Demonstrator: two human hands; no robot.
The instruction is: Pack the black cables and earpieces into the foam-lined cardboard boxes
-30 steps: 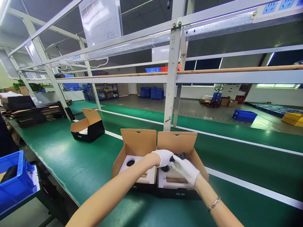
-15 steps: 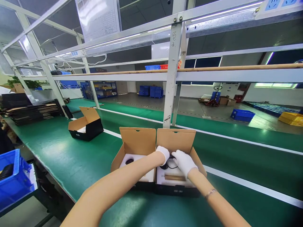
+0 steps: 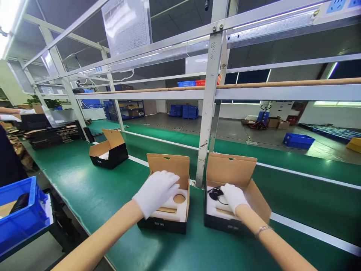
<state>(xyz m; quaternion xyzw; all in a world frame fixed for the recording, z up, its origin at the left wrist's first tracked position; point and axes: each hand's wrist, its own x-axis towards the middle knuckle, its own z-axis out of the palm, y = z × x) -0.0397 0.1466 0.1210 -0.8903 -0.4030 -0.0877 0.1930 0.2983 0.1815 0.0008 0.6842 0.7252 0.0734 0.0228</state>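
Two open black cartons, tan lids standing up, sitting side by side but apart on the green bench top (image 3: pixel 84 188), a white frame post rising between them.

Left hand (image 3: pixel 156 192), white-gloved, is lying spread and flat over the white foam insert of the left carton (image 3: pixel 166 210); a round empty recess is showing just right of its fingers. It is gripping nothing visible.

Right hand (image 3: pixel 232 195), gloved, is resting inside the right carton (image 3: pixel 234 210), fingers curled down on the foam; whether they are pinching anything cannot be told.

Black corded item (image 3: pixel 214 193): small, dark, rounded, thin cable trailing; lying just left of the right fingertips, touching or nearly so, well nearer that hand.
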